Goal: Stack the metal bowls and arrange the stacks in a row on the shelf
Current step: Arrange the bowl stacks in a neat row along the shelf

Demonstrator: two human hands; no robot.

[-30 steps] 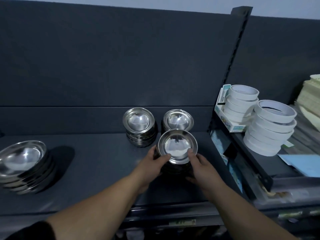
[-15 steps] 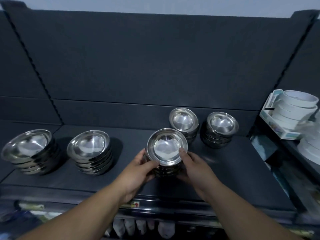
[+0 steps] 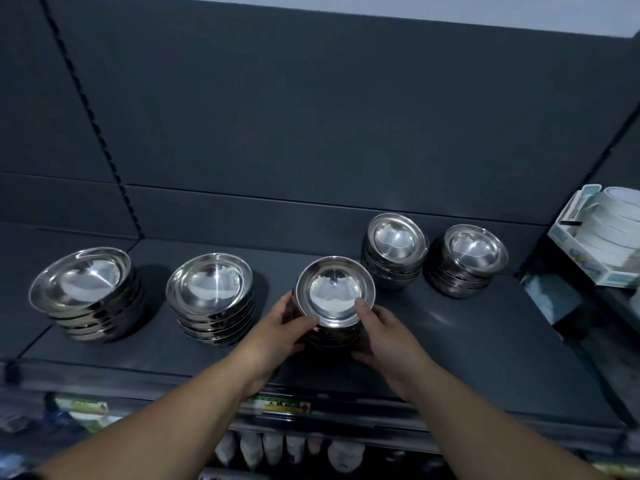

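Note:
A stack of small metal bowls (image 3: 335, 292) stands mid-shelf, held between both hands. My left hand (image 3: 287, 327) curls round its left side and my right hand (image 3: 379, 327) curls round its right side, thumbs at the top bowl's rim. Two more small stacks sit behind to the right: one (image 3: 396, 251) and another (image 3: 472, 259) near the back panel. Two stacks of wider bowls stand to the left, one (image 3: 211, 289) close by and one (image 3: 85, 292) at the far left. All rest on the dark shelf (image 3: 467, 341).
A box of white tape rolls (image 3: 602, 237) sits on the neighbouring shelf at the right. A slotted upright (image 3: 114, 161) divides the back panel at the left. Packaged goods hang below the shelf's front edge (image 3: 287, 407).
The held stack has shifted left along the shelf, away from the two small back stacks, and the view has panned left, bringing both wide-bowl stacks into sight. Both hands keep their grip.

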